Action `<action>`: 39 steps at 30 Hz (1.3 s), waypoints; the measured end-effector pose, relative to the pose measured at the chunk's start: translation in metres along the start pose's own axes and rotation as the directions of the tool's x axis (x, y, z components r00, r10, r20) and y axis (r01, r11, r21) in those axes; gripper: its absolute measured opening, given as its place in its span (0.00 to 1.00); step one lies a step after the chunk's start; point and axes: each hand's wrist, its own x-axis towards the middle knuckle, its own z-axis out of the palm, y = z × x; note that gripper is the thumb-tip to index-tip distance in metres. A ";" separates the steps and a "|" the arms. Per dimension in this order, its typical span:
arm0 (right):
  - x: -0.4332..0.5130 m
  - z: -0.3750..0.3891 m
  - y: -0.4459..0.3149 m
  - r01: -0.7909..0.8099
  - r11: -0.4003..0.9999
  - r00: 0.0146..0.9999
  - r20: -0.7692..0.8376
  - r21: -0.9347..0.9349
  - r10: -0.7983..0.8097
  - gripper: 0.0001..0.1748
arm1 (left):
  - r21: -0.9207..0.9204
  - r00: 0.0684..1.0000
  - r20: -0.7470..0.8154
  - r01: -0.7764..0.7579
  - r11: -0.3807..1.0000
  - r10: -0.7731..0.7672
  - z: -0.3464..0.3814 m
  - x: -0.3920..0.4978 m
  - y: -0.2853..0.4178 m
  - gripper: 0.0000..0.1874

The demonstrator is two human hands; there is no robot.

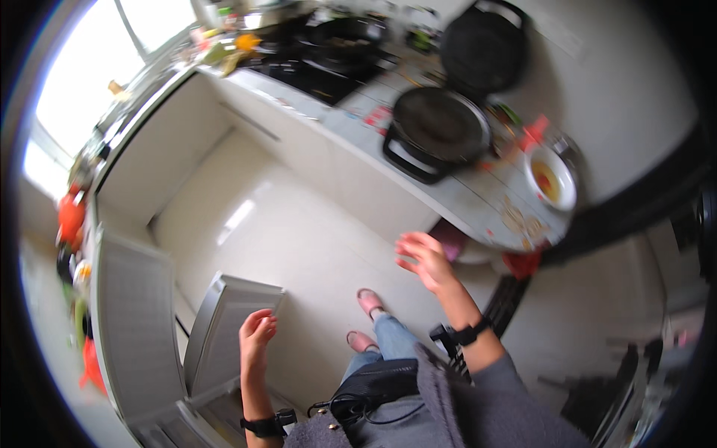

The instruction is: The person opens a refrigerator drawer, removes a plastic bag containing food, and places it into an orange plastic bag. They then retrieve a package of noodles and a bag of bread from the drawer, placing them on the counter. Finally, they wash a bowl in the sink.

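Observation:
My left hand [259,330] is raised with loosely curled fingers and holds nothing I can make out. It overlaps the edge of an open grey door panel [232,330]; whether it touches the panel I cannot tell. My right hand [424,262] is in the air beside the end of the counter [476,196], fingers bent and apart, with nothing in them. Above it in the view, a round black pan [442,126] with loop handles sits on the counter. A similar black pan or lid [484,47] leans against the wall behind.
A white bowl [552,178] with yellowish liquid stands near the counter's rounded end. Further back, a wok [347,39] rests on the black cooktop [313,78]. Another pale panel [134,325] stands at left. A red bag [522,263] hangs below the counter's end.

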 end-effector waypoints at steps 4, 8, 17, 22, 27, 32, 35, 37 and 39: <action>-0.004 -0.005 -0.012 0.003 0.999 1.000 -0.031 0.033 -0.002 0.14 | -0.006 1.000 -0.001 0.030 1.000 -0.030 0.002 0.001 0.000 0.14; 0.000 -0.006 -0.020 0.013 0.999 0.999 -0.032 0.041 -0.012 0.14 | -0.031 1.000 -0.022 0.019 0.999 -0.020 -0.006 0.004 -0.003 0.14; 0.034 0.024 -0.019 -0.022 1.000 0.999 0.027 -0.012 0.022 0.16 | -0.106 0.979 -0.197 0.026 0.994 -0.046 -0.042 0.001 -0.014 0.14; 0.063 0.053 -0.013 -0.034 0.997 0.987 0.156 -0.067 0.044 0.15 | -0.125 0.956 -0.291 -0.012 0.992 -0.025 -0.066 -0.005 -0.030 0.15; 0.083 0.098 0.000 -0.055 0.976 0.968 0.228 -0.211 0.104 0.18 | -0.194 0.928 -0.372 -0.071 0.978 -0.006 -0.090 -0.025 -0.046 0.15; 0.101 0.153 0.031 -0.122 0.931 0.910 0.336 -0.344 0.244 0.19 | -0.273 0.878 -0.472 -0.060 0.960 -0.079 -0.106 -0.049 -0.057 0.13; 0.114 0.189 0.064 -0.101 0.865 0.864 0.388 -0.492 0.322 0.21 | -0.313 0.830 -0.543 -0.059 0.948 -0.128 -0.112 -0.064 -0.072 0.12; 0.120 0.215 0.091 -0.076 0.786 0.826 0.403 -0.613 0.394 0.21 | -0.359 0.782 -0.595 -0.052 0.932 -0.185 -0.118 -0.075 -0.082 0.11; 0.128 0.246 0.120 -0.044 0.705 0.784 0.413 -0.708 0.464 0.21 | -0.385 0.751 -0.629 -0.074 0.920 -0.203 -0.124 -0.083 -0.091 0.11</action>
